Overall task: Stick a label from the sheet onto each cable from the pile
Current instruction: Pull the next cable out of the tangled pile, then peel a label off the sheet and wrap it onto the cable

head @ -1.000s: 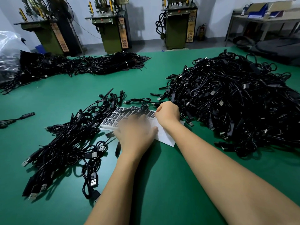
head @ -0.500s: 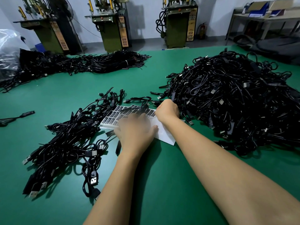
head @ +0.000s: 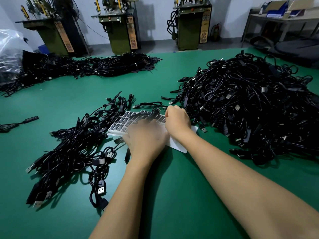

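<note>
A white label sheet (head: 120, 125) with rows of black labels lies on the green table between two cable heaps. The big pile of black USB cables (head: 250, 104) fills the right side. A smaller heap of cables (head: 76, 144) lies left of the sheet. My left hand (head: 146, 137), blurred, is over the sheet's near part and grips a black cable (head: 127, 155) whose ends stick out to its left and below it. My right hand (head: 177, 121) has its fingers curled down at the sheet's far right edge and pinches a label; the fingertips are hidden.
A long heap of cables (head: 86, 68) runs along the table's far left, beside a clear plastic bag (head: 8, 54). One loose cable (head: 20, 122) lies at the left edge. Green machines (head: 120, 31) stand beyond the table. Bare green tabletop (head: 172, 187) spreads between my forearms.
Both hands stay almost in place over the sheet. My left hand shifts slightly and stays blurred; my right hand keeps its curled hold at the sheet's far edge.
</note>
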`<action>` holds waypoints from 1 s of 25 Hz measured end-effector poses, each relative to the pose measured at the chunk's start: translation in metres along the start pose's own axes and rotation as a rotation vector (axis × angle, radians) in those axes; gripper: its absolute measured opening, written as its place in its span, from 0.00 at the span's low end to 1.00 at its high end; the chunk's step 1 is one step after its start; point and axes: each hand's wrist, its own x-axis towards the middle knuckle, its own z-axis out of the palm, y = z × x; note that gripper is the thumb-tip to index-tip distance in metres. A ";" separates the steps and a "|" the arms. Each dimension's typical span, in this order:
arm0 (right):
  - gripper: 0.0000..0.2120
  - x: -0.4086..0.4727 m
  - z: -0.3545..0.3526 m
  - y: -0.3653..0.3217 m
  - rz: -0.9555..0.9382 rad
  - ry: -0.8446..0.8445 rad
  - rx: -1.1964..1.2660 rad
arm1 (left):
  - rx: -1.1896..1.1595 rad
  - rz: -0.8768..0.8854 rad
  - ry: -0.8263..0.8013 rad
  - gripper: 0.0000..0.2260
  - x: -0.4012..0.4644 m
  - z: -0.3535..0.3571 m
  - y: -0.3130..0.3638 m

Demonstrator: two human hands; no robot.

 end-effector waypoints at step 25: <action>0.11 -0.065 -0.027 0.050 0.257 0.307 0.797 | 0.029 0.219 0.168 0.20 -0.007 0.001 0.010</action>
